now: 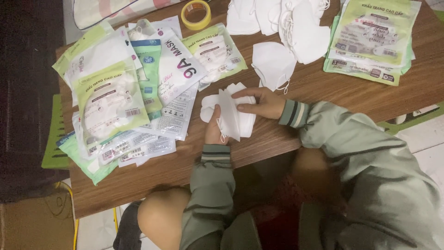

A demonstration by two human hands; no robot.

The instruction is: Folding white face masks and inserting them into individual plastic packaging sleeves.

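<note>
A brown wooden table [323,88] fills most of the view, seen from above by a person sitting at its near edge in a grey-green jacket with striped cuffs. On its left half lies a wide, overlapping spread of flat plastic mask packets [125,92], some with pale green printed fronts, some mostly white or clear. At the far right corner sits a neater stack of green packets [370,39]. Between the two, along the far edge, rests a loose heap of white masks [286,21] out of their wrappers, and one single white mask [273,62] lies just in front of that heap. A roll of yellow tape [196,14] stands near the far edge, beside the left spread.

Near the middle of the table, close to the near edge, both hands work on a small stack of folded white masks [231,115]. The left hand [213,127] is closed around the stack's lower left side, thumb up against it. The right hand [259,103] lies over the top right of the stack, fingers curled and pressing on the upper masks. An ear loop hangs from the stack by the left hand
</note>
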